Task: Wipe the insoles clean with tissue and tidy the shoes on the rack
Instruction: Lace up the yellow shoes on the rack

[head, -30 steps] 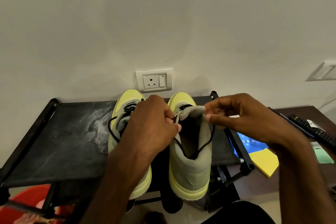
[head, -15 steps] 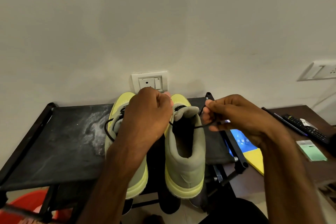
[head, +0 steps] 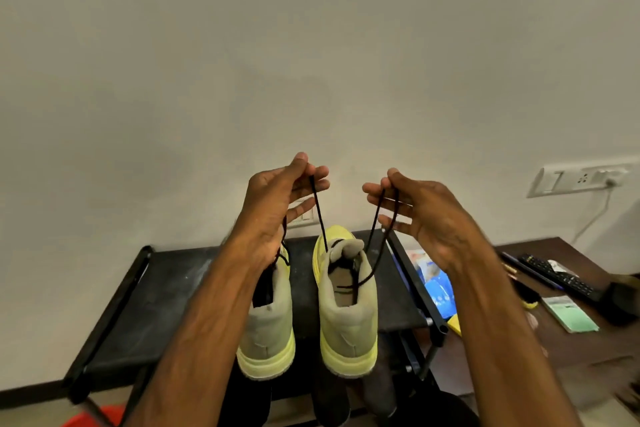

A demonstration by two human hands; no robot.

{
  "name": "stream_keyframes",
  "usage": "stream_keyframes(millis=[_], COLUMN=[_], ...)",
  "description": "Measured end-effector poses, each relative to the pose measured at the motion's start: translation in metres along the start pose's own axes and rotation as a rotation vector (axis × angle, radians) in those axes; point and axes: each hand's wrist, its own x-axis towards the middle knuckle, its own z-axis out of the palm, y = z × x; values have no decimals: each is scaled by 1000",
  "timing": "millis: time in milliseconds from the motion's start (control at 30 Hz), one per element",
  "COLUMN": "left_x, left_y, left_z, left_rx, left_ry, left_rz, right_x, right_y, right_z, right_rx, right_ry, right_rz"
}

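Pulling laces upward: both hands, low at shoe tongue half second ago, now raised well above it.

- Left hand (head: 277, 198) pinches one lace end (head: 318, 211) between thumb and fingertips, other fingers loose.
- Right hand (head: 426, 215) pinches other lace end (head: 374, 222).
- Both strands run taut down into right-side shoe (head: 346, 322), below hands on rack (head: 156, 305), beside left-side shoe (head: 270, 326).
- Likely lace-tidying stage; no tissue in view.
- Remote (head: 554, 274) lies right of right hand.
- Left forearm hides part of left-side shoe.

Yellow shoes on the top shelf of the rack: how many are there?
2. The left shoe and the right shoe stand side by side, apart, heels toward the camera, on the rack. None seems hidden there.
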Motion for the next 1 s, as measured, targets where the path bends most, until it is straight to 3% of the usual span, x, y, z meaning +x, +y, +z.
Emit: stream_keyframes(millis=[167, 500, 767, 1000], left_x=[-2, 6, 26, 47], left_y=[24, 109, 144, 163], left_z=[0, 23, 34, 46], left_rx=[-11, 348, 528, 510], left_ry=[-44, -176, -70, 23], left_rz=[93, 315, 538, 562], right_x=[-11, -17, -9, 7], right_y=[-17, -100, -147, -167], right_z=[8, 39, 56, 65], right_rx=[-106, -223, -354, -337], right_ry=[36, -24, 49, 108], right_rz=[-95, -356, -605, -589])
